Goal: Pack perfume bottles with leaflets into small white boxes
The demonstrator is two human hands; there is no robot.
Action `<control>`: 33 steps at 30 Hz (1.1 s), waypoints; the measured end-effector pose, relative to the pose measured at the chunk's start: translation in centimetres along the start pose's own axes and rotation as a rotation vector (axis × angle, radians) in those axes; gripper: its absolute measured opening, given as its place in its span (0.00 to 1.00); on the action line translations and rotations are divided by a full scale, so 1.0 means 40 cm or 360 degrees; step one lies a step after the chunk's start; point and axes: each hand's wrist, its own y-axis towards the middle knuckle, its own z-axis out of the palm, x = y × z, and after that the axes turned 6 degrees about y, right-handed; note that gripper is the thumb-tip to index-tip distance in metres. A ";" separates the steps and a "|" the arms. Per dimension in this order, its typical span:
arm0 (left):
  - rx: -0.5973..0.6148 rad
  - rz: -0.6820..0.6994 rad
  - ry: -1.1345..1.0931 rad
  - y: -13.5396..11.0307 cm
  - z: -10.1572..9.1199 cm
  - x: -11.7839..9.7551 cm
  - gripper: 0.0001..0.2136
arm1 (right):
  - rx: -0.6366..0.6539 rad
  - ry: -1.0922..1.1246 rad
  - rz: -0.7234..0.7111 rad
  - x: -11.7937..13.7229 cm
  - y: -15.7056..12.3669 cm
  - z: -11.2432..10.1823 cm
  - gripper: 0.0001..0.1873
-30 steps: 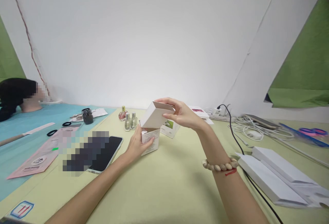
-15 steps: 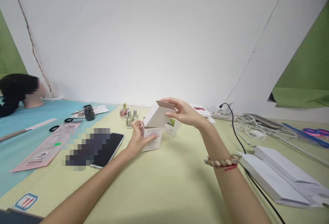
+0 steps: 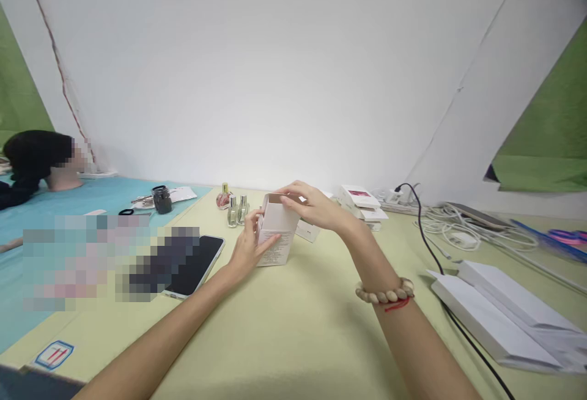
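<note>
A small printed carton (image 3: 276,252) stands on the table with fine text on its near side. My left hand (image 3: 246,247) grips it from the left, thumb across the front and fingers behind. Upright in the carton's top sits a white cardboard insert (image 3: 277,216), its upper part showing above the printed side. Its top edge is pinched by my right hand (image 3: 314,205), fingers at the back and thumb near the front. How deep the insert reaches is hidden. Behind the carton, partly covered by my right hand, is another printed box (image 3: 307,230).
Two clear perfume bottles (image 3: 232,211) and a pinkish-red one (image 3: 224,197) stand behind my left hand. A phone (image 3: 208,259) lies left. Several small boxes (image 3: 360,197) are stacked at back right. White cardboard pieces (image 3: 495,320), a black cable (image 3: 428,241) and white cables (image 3: 452,229) lie right.
The white insert has gone from tilted above the carton to upright and lower in its top. My right hand has moved down and slightly left with it.
</note>
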 end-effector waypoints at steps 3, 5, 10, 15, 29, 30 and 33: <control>-0.0061 0.0091 0.0043 -0.003 0.005 0.008 0.26 | -0.0160 -0.0167 -0.0007 -0.003 0.003 0.003 0.11; -0.0087 0.0189 0.0083 -0.006 0.009 0.017 0.28 | -0.0178 -0.0207 -0.0018 -0.001 0.003 0.001 0.09; -0.0118 0.0546 0.0315 -0.009 0.011 0.032 0.26 | -0.0032 -0.0273 0.0090 0.003 0.000 0.008 0.08; -0.0021 0.0496 0.0540 -0.010 -0.002 0.018 0.16 | 0.0026 -0.0371 0.0139 0.008 0.000 0.016 0.10; 0.0007 0.0284 0.0491 -0.011 -0.002 -0.009 0.08 | 0.0102 -0.0755 0.0255 0.004 0.013 0.042 0.07; -0.0001 0.0274 0.0483 -0.010 -0.002 -0.011 0.08 | 0.0102 -0.0778 0.0265 0.004 0.014 0.044 0.06; 0.0034 0.0230 0.0452 -0.013 0.003 -0.013 0.08 | 0.0108 -0.0810 0.0288 0.007 0.017 0.049 0.06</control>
